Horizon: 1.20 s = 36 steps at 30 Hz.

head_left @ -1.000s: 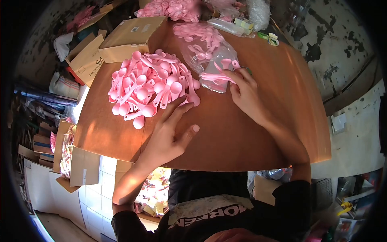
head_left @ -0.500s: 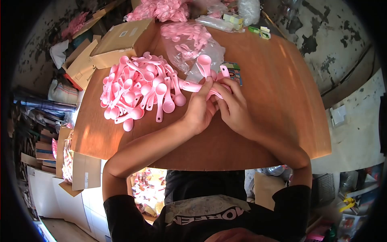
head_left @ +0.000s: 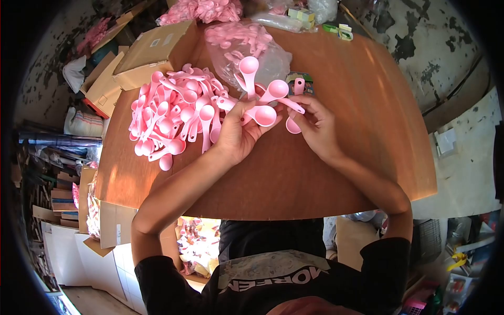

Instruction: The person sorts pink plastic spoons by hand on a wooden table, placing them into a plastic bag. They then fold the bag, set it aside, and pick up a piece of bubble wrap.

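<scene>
Several pink measuring spoons (head_left: 264, 116) fan out from my left hand (head_left: 239, 134), whose thumb presses on their handles, bowls facing up. One of them (head_left: 249, 66) points away toward the plastic bag. Between my hands another pink measuring spoon (head_left: 277, 90) lies with its handle end at the fingertips of my right hand (head_left: 319, 126), which are pinched together. A spoon bowl (head_left: 293, 125) shows just beside the right fingers, partly covered by them. Left of my hands lies a big heap of loose pink measuring spoons (head_left: 167, 125).
Behind my hands a clear plastic bag (head_left: 275, 62) holds pink spoons, with a small printed card (head_left: 302, 79) near it. A cardboard box (head_left: 152, 52) stands at the back left of the brown table (head_left: 367, 147). More pink pieces (head_left: 202, 10) and green-and-white items (head_left: 344, 32) lie at the far edge.
My hands have moved apart, the left toward the heap and the right outward. The spoons, bunched together before, are now spread out with their bowls showing.
</scene>
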Each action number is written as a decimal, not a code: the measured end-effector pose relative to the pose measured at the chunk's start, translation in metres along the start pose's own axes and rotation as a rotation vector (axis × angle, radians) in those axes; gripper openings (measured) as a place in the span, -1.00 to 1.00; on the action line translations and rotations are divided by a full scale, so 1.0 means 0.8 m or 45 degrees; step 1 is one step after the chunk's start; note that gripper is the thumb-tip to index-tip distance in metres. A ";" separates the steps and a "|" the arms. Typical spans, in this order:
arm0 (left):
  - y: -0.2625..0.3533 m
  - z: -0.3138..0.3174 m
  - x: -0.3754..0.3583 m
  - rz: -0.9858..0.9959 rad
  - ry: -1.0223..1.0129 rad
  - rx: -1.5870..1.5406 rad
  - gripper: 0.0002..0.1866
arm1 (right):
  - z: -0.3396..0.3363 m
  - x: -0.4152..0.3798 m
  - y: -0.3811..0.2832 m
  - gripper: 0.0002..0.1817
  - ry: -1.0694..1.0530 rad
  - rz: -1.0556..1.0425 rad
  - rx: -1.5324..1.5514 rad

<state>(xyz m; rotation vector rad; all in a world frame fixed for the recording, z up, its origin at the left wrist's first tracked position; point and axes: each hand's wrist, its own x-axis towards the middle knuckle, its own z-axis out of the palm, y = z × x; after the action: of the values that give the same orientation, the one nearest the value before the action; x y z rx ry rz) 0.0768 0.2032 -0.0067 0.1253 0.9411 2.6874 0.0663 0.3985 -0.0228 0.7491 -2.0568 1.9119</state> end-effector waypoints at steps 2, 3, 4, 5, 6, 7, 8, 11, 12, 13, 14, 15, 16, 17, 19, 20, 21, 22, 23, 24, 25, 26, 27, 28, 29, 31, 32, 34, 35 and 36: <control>0.005 -0.002 -0.005 0.002 -0.013 0.020 -0.59 | 0.003 -0.001 -0.002 -0.68 -0.017 0.007 -0.096; 0.008 -0.001 -0.008 0.007 -0.030 0.042 -0.59 | 0.007 -0.001 -0.002 -0.71 0.066 0.032 -0.049; 0.012 -0.002 -0.010 0.010 -0.029 0.041 -0.59 | 0.011 -0.001 -0.002 -0.73 0.148 0.055 -0.002; 0.016 -0.004 -0.012 0.010 -0.033 0.050 -0.59 | 0.011 0.001 -0.002 -0.73 0.145 0.054 -0.003; 0.019 -0.004 -0.014 0.009 -0.038 0.059 -0.59 | 0.011 0.005 -0.004 -0.72 0.183 0.054 -0.022; 0.023 -0.003 -0.016 0.012 -0.038 0.058 -0.59 | 0.011 0.010 -0.005 -0.71 0.221 0.055 -0.040; 0.027 -0.002 -0.020 0.024 -0.026 0.062 -0.59 | 0.010 0.015 -0.007 -0.71 0.217 0.054 -0.040; 0.044 -0.012 -0.028 0.080 -0.004 0.145 -0.60 | 0.012 0.036 -0.006 -0.71 0.283 0.189 0.198; 0.051 -0.018 -0.032 0.113 0.007 0.224 -0.60 | 0.014 0.042 -0.005 -0.71 0.277 0.187 0.200; 0.059 -0.028 -0.036 0.122 0.014 0.257 -0.62 | 0.016 0.048 -0.004 -0.71 0.297 0.225 0.301; 0.070 -0.035 -0.041 0.094 0.009 0.265 -0.63 | 0.018 0.053 -0.004 -0.70 0.316 0.265 0.401; 0.077 -0.039 -0.045 0.101 -0.010 0.268 -0.62 | 0.021 0.058 -0.005 -0.69 0.316 0.336 0.473; 0.083 -0.041 -0.050 0.107 -0.027 0.271 -0.61 | 0.025 0.062 -0.005 -0.69 0.306 0.338 0.474; 0.087 -0.041 -0.054 0.117 -0.019 0.270 -0.61 | 0.032 0.066 -0.004 -0.69 0.291 0.362 0.550; 0.094 -0.044 -0.065 0.212 0.160 0.316 -0.62 | 0.049 0.074 -0.005 -0.69 0.252 0.391 0.634; 0.097 -0.049 -0.070 0.229 0.178 0.315 -0.62 | 0.058 0.077 -0.006 -0.69 0.233 0.389 0.643; 0.101 -0.055 -0.073 0.279 0.242 0.381 -0.64 | 0.070 0.080 -0.006 -0.70 0.213 0.388 0.653; 0.105 -0.060 -0.076 0.328 0.306 0.447 -0.65 | 0.080 0.084 -0.006 -0.70 0.189 0.392 0.664; 0.108 -0.063 -0.080 0.367 0.318 0.446 -0.67 | 0.090 0.086 -0.006 -0.70 0.171 0.330 0.644; 0.113 -0.070 -0.083 0.382 0.335 0.446 -0.67 | 0.100 0.089 -0.006 -0.71 0.155 0.268 0.624; 0.119 -0.079 -0.085 0.431 0.303 0.501 -0.67 | 0.109 0.094 -0.004 -0.71 0.136 0.270 0.633; 0.124 -0.085 -0.088 0.479 0.270 0.557 -0.67 | 0.118 0.100 -0.002 -0.71 0.129 0.240 0.560; 0.126 -0.089 -0.087 0.566 0.353 0.630 -0.69 | 0.126 0.104 -0.001 -0.71 0.123 0.209 0.488; 0.134 -0.094 -0.092 0.575 0.368 0.633 -0.69 | 0.134 0.106 -0.001 -0.71 0.109 0.211 0.498; 0.143 -0.099 -0.100 0.594 0.423 0.781 -0.70 | 0.142 0.107 -0.004 -0.70 0.109 0.204 0.456; 0.157 -0.102 -0.111 0.647 0.523 0.992 -0.73 | 0.158 0.112 -0.005 -0.69 0.099 0.196 0.423; 0.165 -0.102 -0.115 0.650 0.534 0.994 -0.73 | 0.166 0.114 -0.004 -0.70 0.076 0.186 0.352; 0.186 -0.108 -0.121 0.608 0.567 1.379 -0.73 | 0.181 0.116 -0.001 -0.70 0.054 0.180 0.282; 0.196 -0.114 -0.122 0.573 0.586 1.525 -0.72 | 0.190 0.116 0.003 -0.71 0.024 0.103 0.183; 0.199 -0.117 -0.120 0.571 0.586 1.526 -0.72 | 0.200 0.117 0.006 -0.72 -0.005 0.023 0.083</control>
<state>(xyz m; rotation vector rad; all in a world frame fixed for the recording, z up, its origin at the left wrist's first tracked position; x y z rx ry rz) 0.1131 0.0002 0.0202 -0.0581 2.8112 2.0701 0.0120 0.2227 0.0012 0.7523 -2.0184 1.9977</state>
